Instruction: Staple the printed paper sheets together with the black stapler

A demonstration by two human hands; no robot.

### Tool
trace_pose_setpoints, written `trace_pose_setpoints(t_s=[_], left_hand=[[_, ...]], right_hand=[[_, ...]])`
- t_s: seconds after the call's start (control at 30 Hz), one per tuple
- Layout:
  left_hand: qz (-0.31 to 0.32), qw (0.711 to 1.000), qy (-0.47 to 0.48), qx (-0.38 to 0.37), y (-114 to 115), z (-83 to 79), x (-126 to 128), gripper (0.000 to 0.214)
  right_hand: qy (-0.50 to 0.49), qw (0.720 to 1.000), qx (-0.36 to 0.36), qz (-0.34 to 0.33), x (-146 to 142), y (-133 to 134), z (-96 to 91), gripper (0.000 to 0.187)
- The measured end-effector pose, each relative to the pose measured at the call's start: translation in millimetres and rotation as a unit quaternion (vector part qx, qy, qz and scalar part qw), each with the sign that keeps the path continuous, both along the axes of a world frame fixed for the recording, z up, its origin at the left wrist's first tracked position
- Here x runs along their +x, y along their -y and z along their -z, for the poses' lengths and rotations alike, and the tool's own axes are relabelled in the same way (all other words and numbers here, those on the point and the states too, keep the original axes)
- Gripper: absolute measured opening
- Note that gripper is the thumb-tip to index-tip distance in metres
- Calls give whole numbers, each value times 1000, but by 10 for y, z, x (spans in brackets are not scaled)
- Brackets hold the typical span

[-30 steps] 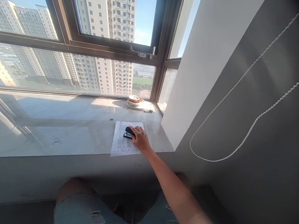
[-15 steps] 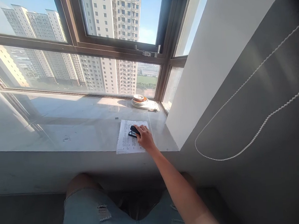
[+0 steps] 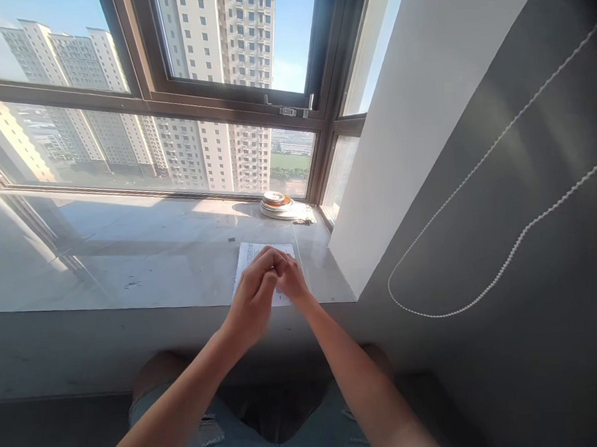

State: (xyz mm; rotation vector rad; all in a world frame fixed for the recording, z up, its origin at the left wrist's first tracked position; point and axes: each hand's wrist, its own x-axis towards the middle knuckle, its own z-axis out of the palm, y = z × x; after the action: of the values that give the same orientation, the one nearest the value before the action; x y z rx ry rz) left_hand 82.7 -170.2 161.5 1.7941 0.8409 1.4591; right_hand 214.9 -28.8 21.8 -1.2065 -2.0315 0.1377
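Hands (image 3: 256, 294) together over printed paper (image 3: 247, 254)

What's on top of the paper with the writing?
Your left hand and right hand are over the paper, close together. Some print shows around them. Whatever is beneath the hands is covered, so I can't tell.

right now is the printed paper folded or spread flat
Spread flat where visible: the printed paper lies on the windowsill, far corners showing; the left hand and right hand hide its middle.

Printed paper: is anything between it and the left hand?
Nothing visible stands between the left hand and the printed paper; the right hand is close beside the left, and whatever lies beneath both hands is hidden.
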Motion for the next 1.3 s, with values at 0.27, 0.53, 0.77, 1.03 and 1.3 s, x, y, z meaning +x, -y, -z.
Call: trace_pose_setpoints(t_s=[0.27, 0.53, 0.77, 1.03, 1.3], left_hand=[[-163, 958, -237, -14, -1567, 1018, -712, 15], [-47, 969, -225, -96, -1700, 1587, -894, 41], [-31, 973, -213, -88, -1690, 1560, -922, 63], [-70, 966, -215, -123, -1678, 1558, -933, 73], [-29, 984, -46, -171, -1798, 1645, -999, 75]], right_hand=[[-99, 995, -12, -8, 20, -26, -9, 28], [-292, 951, -101, 21, 101, -142, 20, 34], [-285, 950, -111, 56, 128, -257, 112, 36], [-244, 964, -86, 58, 168, -247, 114, 33], [-169, 981, -96, -6, 124, -105, 31, 36]])
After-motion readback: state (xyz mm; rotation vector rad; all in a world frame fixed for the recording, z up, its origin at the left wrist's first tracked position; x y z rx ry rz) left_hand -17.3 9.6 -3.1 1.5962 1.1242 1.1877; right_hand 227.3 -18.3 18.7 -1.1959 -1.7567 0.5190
